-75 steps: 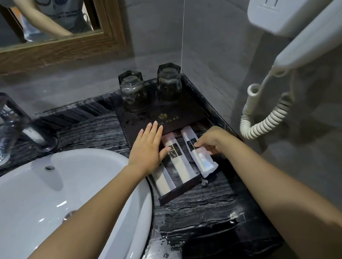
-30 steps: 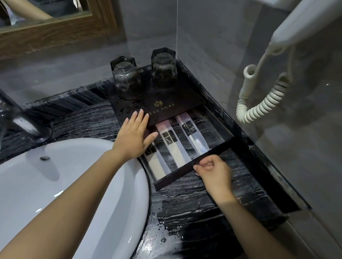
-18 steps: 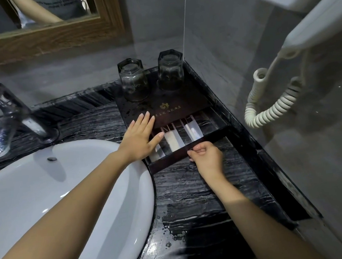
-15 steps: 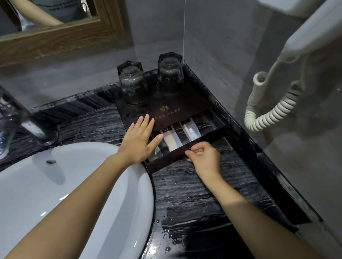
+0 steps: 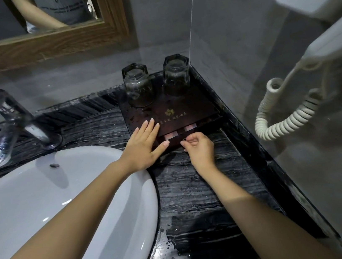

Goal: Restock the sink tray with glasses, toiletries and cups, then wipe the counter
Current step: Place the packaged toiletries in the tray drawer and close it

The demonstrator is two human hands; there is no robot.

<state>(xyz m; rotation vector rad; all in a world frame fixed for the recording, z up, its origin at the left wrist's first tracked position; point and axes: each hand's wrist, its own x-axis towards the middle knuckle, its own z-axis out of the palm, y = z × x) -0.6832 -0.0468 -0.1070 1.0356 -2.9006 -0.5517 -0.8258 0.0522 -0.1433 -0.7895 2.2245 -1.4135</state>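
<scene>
A dark brown tray box (image 5: 184,107) with a gold logo stands in the counter's back right corner. Two upturned glasses (image 5: 137,85) (image 5: 176,74) sit on its far end. Its drawer (image 5: 174,143) is almost pushed in; only the ends of two pale toiletry packets (image 5: 171,136) show in the gap. My left hand (image 5: 144,146) lies flat with straight fingers on the tray's front left corner. My right hand (image 5: 199,149) pinches the small knob on the drawer's front.
A white basin (image 5: 45,212) fills the left, with a chrome tap (image 5: 7,128) behind it. The black marble counter (image 5: 196,191) is wet near the front. A white wall hairdryer with coiled cord (image 5: 285,117) hangs on the right. A wood-framed mirror (image 5: 44,46) is above.
The drawer has slid in under the tray top, hiding most of the toiletry packets. My right hand followed it forward on the knob. My left hand stayed on the tray.
</scene>
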